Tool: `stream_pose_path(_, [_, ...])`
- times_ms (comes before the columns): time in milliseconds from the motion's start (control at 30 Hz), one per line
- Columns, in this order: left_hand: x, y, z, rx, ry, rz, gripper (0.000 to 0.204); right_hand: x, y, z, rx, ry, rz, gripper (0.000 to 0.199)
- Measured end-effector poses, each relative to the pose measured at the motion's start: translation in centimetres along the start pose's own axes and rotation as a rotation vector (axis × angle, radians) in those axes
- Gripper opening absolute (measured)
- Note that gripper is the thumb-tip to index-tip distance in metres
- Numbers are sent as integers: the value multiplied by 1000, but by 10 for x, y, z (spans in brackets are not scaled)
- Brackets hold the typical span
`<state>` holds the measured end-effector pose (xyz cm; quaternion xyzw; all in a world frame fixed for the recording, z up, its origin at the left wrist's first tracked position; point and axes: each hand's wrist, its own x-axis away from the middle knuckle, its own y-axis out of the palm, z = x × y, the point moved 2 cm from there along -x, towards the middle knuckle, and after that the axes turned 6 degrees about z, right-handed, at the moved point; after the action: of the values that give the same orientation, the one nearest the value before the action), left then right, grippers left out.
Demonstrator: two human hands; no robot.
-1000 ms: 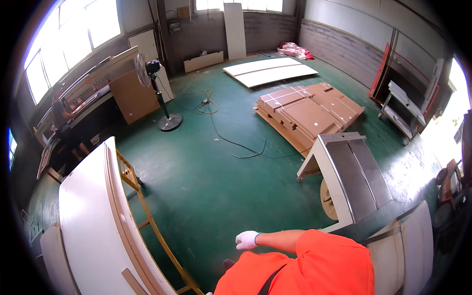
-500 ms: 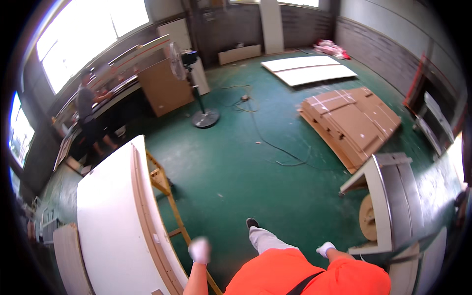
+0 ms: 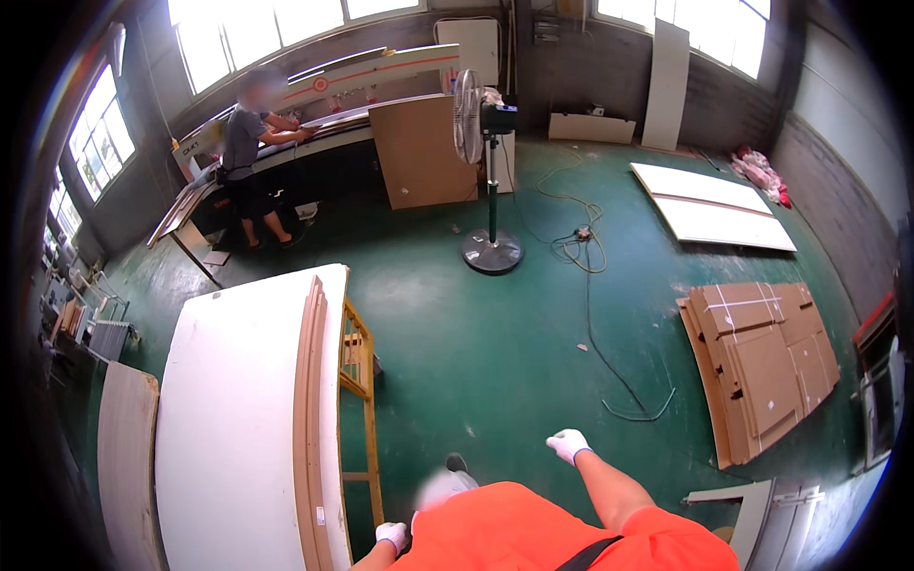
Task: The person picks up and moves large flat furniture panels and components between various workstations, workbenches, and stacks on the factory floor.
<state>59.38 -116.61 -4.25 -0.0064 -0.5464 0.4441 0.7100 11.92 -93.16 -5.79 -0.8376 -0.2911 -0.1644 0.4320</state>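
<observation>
My right hand (image 3: 569, 444), in a white glove, is stretched forward over the green floor. Its fingers are loosely curled, and nothing shows in them. Low by my left side is my left hand (image 3: 392, 535), also gloved, with its fingers curled in and nothing visible held. Nearest to it are a yellow frame (image 3: 373, 447) and a large white panel (image 3: 228, 419). Long brown strips (image 3: 308, 409) lie along the panel's right part. Neither hand touches a thing that I can make out.
A standing fan (image 3: 492, 249) is ahead, with a cable (image 3: 592, 324) trailing over the floor. Flat cardboard (image 3: 762, 366) is stacked at the right, white boards (image 3: 709, 207) behind it. Another person (image 3: 246, 143) works at a long bench at the far left.
My view has turned left, and I have stepped along. The right hand has swung forward and up; the left has dropped back toward my side.
</observation>
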Motion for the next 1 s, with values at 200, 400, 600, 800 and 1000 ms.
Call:
stream_pose_path(200, [-96,-30,86,90,-303,92,6,-153,-10,-184,-81,-171,-20,41])
stream_pose_path(400, [-258,-28,275,341,16,17,10,-230,-1,-258,-19,-34,-16,43])
stream_pose_path(600, [-352,-29,604,426,448,-94,22,-287,32,-217,347,280,-257,52])
stream_pose_path(800, [-418,-55,804,543,551,-34,18,-428,48,-231,365,241,-248,42])
stream_pose_path(1000, [-475,-85,851,577,257,49,18,-606,40,-491,216,310,-174,33])
